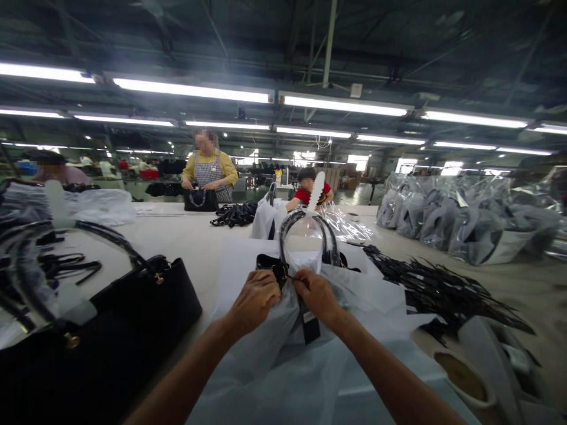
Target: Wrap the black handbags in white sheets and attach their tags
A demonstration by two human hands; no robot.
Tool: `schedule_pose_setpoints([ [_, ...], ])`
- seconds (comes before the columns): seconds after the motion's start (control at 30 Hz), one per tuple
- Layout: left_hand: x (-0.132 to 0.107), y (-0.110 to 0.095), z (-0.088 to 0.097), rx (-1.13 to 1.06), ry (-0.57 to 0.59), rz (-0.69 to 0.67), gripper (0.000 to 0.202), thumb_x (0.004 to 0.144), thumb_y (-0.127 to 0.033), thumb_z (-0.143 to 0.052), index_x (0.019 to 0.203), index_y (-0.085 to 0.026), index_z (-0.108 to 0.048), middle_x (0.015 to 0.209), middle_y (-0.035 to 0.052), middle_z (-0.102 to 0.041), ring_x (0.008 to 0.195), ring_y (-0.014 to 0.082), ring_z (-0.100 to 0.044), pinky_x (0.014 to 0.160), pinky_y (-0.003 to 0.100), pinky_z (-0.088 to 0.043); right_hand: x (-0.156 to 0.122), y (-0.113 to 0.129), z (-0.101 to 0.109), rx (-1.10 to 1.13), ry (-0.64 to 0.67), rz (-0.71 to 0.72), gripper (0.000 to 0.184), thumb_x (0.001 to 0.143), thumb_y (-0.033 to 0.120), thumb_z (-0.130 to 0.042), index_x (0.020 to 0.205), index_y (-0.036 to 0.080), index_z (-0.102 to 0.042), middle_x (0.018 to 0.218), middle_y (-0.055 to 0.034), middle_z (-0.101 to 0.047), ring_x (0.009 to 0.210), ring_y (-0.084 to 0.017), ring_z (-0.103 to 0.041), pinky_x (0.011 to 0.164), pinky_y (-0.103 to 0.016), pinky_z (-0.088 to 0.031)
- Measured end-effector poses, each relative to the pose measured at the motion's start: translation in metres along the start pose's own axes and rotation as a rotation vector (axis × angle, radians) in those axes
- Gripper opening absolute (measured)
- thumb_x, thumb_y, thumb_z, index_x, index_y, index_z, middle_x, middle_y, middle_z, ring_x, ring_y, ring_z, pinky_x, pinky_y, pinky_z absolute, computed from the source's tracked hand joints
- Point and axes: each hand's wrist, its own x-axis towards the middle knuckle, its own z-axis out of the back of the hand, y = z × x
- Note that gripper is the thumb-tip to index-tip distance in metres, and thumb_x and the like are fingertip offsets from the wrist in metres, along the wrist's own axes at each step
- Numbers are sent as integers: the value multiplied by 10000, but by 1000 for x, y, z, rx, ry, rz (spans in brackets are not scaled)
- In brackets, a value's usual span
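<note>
A handbag wrapped in white sheet (274, 339) stands in front of me, its looped handles (286, 227) covered in clear film. My left hand (259, 298) is closed at a black strap (268, 262) with small metal fittings, at the base of the handles. My right hand (316, 295) pinches a thin dark cord close to the left fingers. A black hang tag (310, 327) hangs just below the right fingers. Between the handles rises a pale serrated strip (316, 190). The bag's body is mostly hidden by the wrapping.
A black handbag (146, 313) stands close on the left. Dark straps (443, 289) lie in a pile at right, near a tape roll (463, 375). Several plastic-wrapped bags (465, 218) line the right side. Co-workers (210, 168) are across the table (177, 233).
</note>
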Motion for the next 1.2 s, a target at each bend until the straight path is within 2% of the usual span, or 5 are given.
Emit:
schedule_pose_setpoints([
  [0.13,-12,-10,3,106,-53,-36,182,890,-145,-455,743,-175,-559,772,22,-639,875,168,-538,809,336,-368,-7,-4,4,391,68,-124,57,689,230,-630,722,185,-617,669,23,-637,662,-147,-578,666,-277,-426],
  [0.3,-18,-24,-1,233,-143,-58,203,908,-182,-446,720,-173,-520,723,27,-603,845,187,-518,754,341,-351,-15,-1,12,912,236,-479,400,474,252,-808,822,171,-629,623,45,-643,550,-118,-561,572,-259,-428],
  [0.53,-35,-24,-29,368,-198,-46,239,874,-122,-441,646,-179,-483,633,20,-541,649,167,-453,622,315,-308,-33,-10,5,1021,398,-438,388,482,258,-843,819,135,-695,733,-14,-696,672,-127,-615,688,-252,-456],
  [0.87,-39,-23,-30,-1063,-136,790,296,583,-276,-698,580,-173,-420,527,-62,-400,498,68,-342,494,207,-265,-36,-9,13,924,543,-409,332,495,323,-842,733,142,-699,532,58,-511,406,-6,-286,390,-180,-111],
  [1.2,-41,-36,-36,-1411,-160,707,214,597,-227,-752,747,-134,-630,715,20,-642,697,138,-567,676,252,-409,-40,19,-27,969,65,-222,215,530,341,-776,566,169,-653,476,49,-474,440,-57,-326,412,-211,-241],
])
